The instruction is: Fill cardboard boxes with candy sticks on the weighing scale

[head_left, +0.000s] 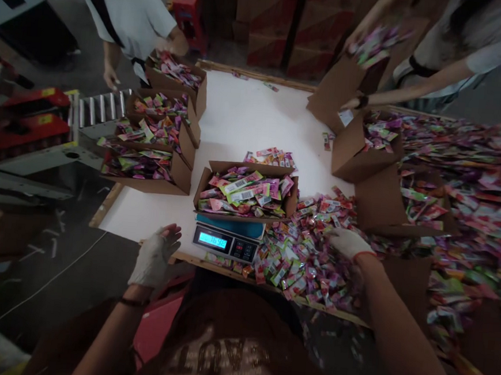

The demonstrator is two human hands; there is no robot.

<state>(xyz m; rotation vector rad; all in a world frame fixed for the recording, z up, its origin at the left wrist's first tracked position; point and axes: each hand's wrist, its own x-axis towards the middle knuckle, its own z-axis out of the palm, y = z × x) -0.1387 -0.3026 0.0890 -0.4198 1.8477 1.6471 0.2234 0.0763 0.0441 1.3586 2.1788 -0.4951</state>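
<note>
My left hand (156, 255), in a white glove with bare fingertips, hangs by the table's front edge, left of a digital scale (224, 242). Its fingers are stretched out and hold nothing. On the scale stands an open cardboard box (244, 217) full of small colourful packets (245, 190); the display is lit blue. My right hand (348, 243), also gloved in white, rests on a loose heap of packets (301, 261) right of the scale. Its fingers reach leftward, loosely extended and slightly blurred, with no packet visibly gripped.
Several filled boxes (146, 185) line the left side beside a roller conveyor (103, 109). At right are more boxes (348, 155) and a large packet pile (483, 200). One co-worker (134, 11) stands back left; another co-worker's hand (355, 100) touches a box flap.
</note>
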